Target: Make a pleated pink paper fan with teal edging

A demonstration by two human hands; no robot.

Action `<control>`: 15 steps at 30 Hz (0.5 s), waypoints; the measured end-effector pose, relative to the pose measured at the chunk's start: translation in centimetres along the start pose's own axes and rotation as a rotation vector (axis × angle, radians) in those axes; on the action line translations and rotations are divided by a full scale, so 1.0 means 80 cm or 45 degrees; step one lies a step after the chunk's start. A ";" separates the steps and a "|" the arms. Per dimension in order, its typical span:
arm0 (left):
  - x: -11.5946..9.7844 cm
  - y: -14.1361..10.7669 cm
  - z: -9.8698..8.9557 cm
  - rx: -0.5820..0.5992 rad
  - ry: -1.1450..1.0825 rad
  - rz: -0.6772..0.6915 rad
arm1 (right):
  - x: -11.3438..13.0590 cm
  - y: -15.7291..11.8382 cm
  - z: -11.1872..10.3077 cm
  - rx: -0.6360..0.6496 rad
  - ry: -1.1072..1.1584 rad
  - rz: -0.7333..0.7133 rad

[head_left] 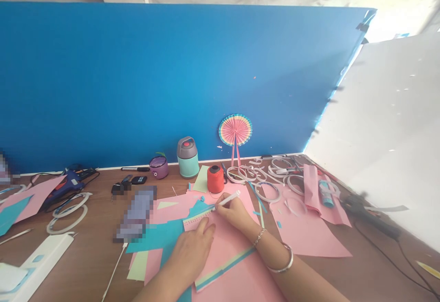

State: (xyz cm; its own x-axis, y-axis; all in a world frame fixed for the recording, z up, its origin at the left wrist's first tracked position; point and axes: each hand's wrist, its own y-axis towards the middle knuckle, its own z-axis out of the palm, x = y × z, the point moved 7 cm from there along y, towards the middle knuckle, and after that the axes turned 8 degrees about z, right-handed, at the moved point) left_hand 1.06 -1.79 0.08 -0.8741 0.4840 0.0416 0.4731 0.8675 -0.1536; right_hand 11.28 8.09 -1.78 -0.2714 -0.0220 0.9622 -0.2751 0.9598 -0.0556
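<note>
Lower centre, the left hand [192,249] lies on a pink rectangular paper sheet [231,240] edged teal and yellow, fingers extended. Just beyond, the right hand [237,212] pinches a slim white pen [231,199] at the sheet's dotted edge. Mid-frame, behind, stands a red thread spool [215,181].

Hands [191,250] I see: two
Held pen [229,198]: one
Paper fans [237,130] I count: one
Red spools [215,180]: one
Bracelets [292,258]: two
</note>
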 end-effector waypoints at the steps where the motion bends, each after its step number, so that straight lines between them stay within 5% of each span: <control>1: 0.000 0.000 0.001 -0.009 0.001 0.003 | 0.000 0.000 0.000 -0.002 -0.005 0.007; 15: 0.007 0.003 -0.003 -0.285 -0.119 0.088 | 0.000 -0.001 0.001 -0.022 -0.101 0.005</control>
State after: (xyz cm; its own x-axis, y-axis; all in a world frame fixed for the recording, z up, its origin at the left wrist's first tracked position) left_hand 0.73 -1.26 0.28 -0.8404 0.5392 -0.0545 0.5355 0.8416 0.0701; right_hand 11.21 8.02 -1.82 -0.3448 -0.0395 0.9378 -0.2580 0.9646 -0.0542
